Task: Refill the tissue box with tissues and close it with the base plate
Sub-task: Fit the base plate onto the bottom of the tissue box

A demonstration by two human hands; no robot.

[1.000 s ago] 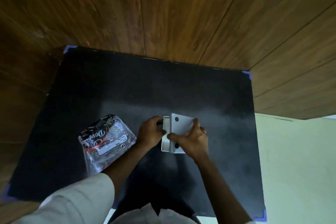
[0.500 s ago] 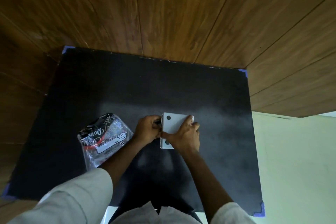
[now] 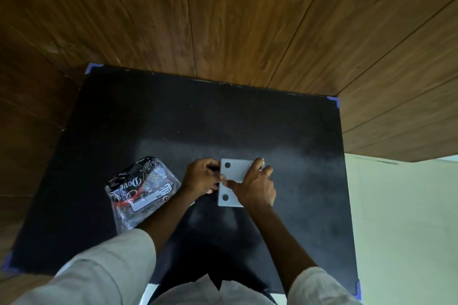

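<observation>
Wood-panelled walls rise behind a table covered in a black mat, its corners fixed with blue tape; a pale floor shows along the right edge. From my remote seat I read the view left to right. At left on the mat lies a tissue pack in clear printed plastic, its label facing up, apart from the work at centre. My left sleeve enters from the lower left, and the forearm passes just beside the pack's right edge. The left hand is curled against the left side of the white box, fingers bent inward; I cannot tell how firmly it grips, since only a dark sliver of the box shows between fingers and plate. The plate, a flat white rectangle with two dark round holes along its left side, lies on top of the box and hides nearly all of it. The right hand rests spread over the plate's right half, palm down, thumb reaching across the middle toward the left edge and fingertips at the far right corner, pressing rather than closing round anything. The right forearm runs down to a pale sleeve at the lower right.
</observation>
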